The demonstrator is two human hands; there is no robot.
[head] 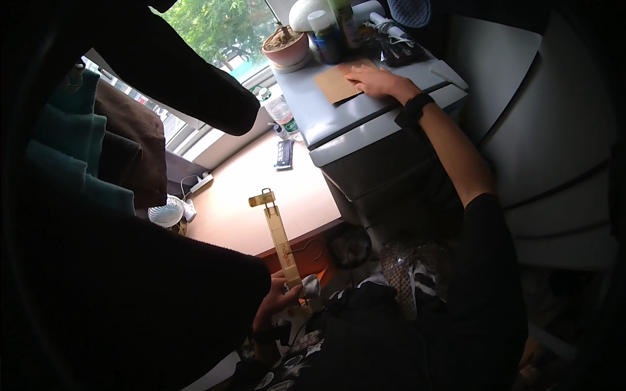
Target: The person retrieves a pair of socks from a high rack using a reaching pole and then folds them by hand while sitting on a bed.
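My left hand (279,295) grips the lower end of a long, translucent amber plastic strip (279,239) that bears writing and has a wire loop and a short block at its top. A crumpled grey-white cloth (311,285) shows beside the fingers. My right hand (372,82) lies on a brown paper piece (337,82) on the glossy top of a grey cabinet (313,115); whether the fingers pinch the paper, I cannot tell. A dark band is around each wrist.
On the cabinet stand a potted plant (286,46), bottles (325,36) and bundled cables (398,46). The pale desk (234,195) holds a plastic bottle (283,115), a dark packet (284,154) and a small white fan (167,211). Dark clothing and teal towels (83,127) hang at left.
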